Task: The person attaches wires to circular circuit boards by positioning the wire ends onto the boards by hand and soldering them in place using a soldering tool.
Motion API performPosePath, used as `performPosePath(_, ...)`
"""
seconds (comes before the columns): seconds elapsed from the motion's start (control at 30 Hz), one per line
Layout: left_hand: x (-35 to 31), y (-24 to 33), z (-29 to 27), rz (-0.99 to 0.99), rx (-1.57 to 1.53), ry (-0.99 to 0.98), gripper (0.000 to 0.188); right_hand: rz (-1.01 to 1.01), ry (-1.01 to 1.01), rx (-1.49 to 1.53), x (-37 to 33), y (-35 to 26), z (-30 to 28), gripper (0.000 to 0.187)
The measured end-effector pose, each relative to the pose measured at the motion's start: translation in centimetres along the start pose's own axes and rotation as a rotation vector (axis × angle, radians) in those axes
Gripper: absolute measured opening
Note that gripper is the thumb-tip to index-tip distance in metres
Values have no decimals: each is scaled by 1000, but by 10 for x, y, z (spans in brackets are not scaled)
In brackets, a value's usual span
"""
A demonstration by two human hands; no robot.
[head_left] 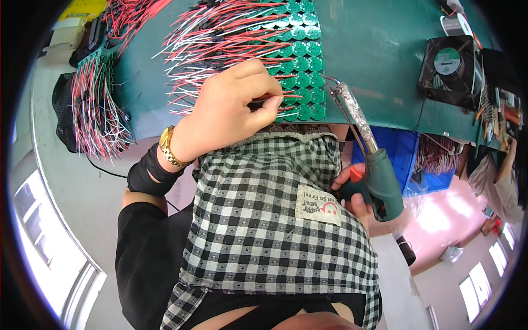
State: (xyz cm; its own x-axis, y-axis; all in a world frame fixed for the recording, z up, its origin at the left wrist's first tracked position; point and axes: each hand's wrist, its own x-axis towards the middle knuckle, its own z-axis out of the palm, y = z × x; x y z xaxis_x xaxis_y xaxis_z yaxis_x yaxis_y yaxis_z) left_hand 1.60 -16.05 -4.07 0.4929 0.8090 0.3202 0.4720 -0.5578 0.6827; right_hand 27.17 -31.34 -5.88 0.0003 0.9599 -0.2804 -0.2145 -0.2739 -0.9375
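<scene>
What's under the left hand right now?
Red and white wires show on both sides of the left hand, with round green circuit boards past its fingers. What lies directly beneath is covered, so I cannot tell.

The left hand (234,104) covers part of the wires (206,52) beneath it, and its closed fingers (267,111) hide how many strands they pinch. Most of the right hand (359,207) is hidden behind the soldering tool (383,179). The upper edge cuts off the rows of circuit boards (300,80) and the red wire bundle (132,19); joints on the boards are too small to tell. Another person (498,184) is cut off at the dark right rim.
</scene>
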Motion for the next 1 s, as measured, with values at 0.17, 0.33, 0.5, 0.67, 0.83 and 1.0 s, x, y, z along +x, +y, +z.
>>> performPosePath(0.17, -2, 1, 3, -43, 29, 32, 10, 105, -18, -58, -5, -8, -5, 60)
performPosePath(0.33, 0, 0, 4, -84, 55, -5, 10, 169, -60, -101, 0, -22, 5, 58)
performPosePath(0.5, 3, 2, 8, -90, 67, -16, 10, 75, -69, -80, -4, 1, -4, 53)
performPosePath(0.67, 3, 4, 8, -108, 73, -13, 9, -7, -155, -78, -1, 11, -10, 49)
performPosePath(0.83, 3, 3, 10, -98, 108, -34, 9, 118, -114, -63, 0, -8, -3, 53)
performPosePath(1.0, 3, 4, 8, -105, 116, -50, 10, 30, -114, -61, 1, -11, -7, 58)
